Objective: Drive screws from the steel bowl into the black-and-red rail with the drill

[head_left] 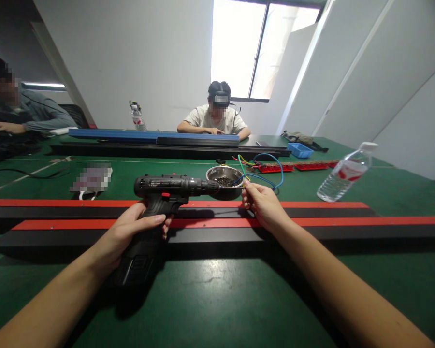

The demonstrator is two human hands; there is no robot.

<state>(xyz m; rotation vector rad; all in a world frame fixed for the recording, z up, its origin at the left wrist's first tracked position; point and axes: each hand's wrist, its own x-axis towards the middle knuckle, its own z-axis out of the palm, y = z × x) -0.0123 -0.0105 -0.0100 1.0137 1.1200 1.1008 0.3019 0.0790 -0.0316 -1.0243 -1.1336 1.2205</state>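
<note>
My left hand (132,229) is wrapped round the grip of a black cordless screwdriver (166,189), whose nose points right toward a small metal bowl (224,181) of dark screws. My right hand (263,203) is pinched closed just right of the bowl, near the driver's tip; what its fingertips hold is too small to make out. Both hands hover over a long black rail with red strips (311,223) lying across the green table (221,290).
A tilted plastic water bottle (344,174) stands at right. Coloured wires (261,169) and red parts (293,167) lie behind the bowl, with a blue bin (299,151) beyond. A person (213,116) sits opposite behind blue-black rails (152,137); another person (18,113) sits far left.
</note>
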